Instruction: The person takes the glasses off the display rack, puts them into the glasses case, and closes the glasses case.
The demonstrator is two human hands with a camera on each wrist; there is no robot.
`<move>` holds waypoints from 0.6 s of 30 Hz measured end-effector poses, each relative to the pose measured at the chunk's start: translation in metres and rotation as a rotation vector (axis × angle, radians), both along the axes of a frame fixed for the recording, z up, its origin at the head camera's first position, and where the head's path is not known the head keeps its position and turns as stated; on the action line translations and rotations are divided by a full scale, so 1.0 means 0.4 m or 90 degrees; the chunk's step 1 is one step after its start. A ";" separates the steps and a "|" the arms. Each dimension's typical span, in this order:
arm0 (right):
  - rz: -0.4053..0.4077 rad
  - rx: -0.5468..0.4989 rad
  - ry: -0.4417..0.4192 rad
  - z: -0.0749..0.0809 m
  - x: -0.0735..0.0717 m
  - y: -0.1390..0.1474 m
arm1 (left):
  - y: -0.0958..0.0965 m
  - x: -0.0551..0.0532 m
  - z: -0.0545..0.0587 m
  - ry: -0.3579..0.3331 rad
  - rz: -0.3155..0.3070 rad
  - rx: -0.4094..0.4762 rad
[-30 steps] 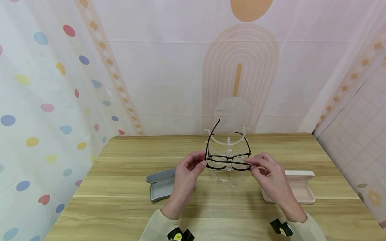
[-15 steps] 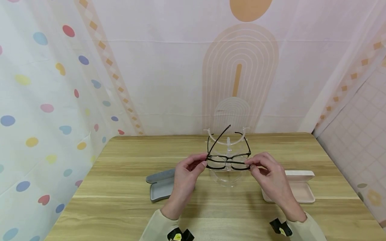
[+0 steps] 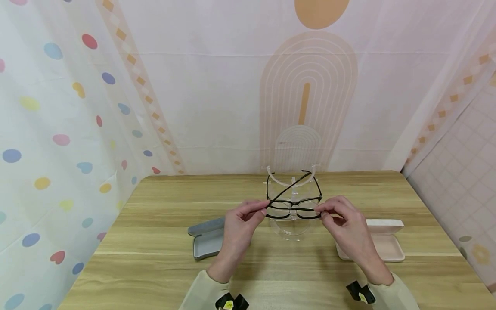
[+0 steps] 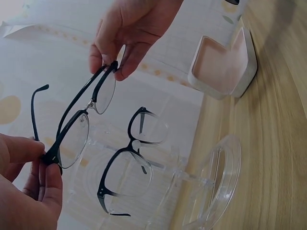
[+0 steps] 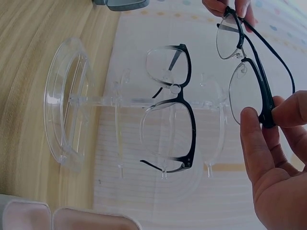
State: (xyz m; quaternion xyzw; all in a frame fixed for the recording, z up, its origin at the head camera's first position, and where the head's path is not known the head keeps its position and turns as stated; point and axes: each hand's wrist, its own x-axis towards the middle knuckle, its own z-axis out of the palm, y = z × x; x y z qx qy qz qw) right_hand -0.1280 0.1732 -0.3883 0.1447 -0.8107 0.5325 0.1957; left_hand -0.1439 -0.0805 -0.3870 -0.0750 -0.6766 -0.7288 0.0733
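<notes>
The left hand [image 3: 241,219] and right hand [image 3: 347,224] each pinch one end of the black-browed glasses [image 5: 247,61], held on the near side of the clear stand [image 5: 103,101], which bears a second pair [image 5: 180,96]. Judged risks: a slackened pinch could drop the frame against the stand; forcing the slanting, part-folded temple [image 4: 33,112] could strain its hinge. The head view overlaps both pairs; the right wrist view shows them apart. The grey case [image 3: 208,243], left of the stand, is absent from the left wrist view.
</notes>
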 end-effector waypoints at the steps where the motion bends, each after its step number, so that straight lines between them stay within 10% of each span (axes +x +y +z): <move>1: 0.001 -0.002 0.003 0.000 0.000 -0.001 | 0.000 0.000 -0.001 0.003 0.000 -0.001; 18: 0.008 -0.016 0.016 0.004 0.001 -0.008 | -0.001 -0.004 -0.007 0.010 0.018 -0.059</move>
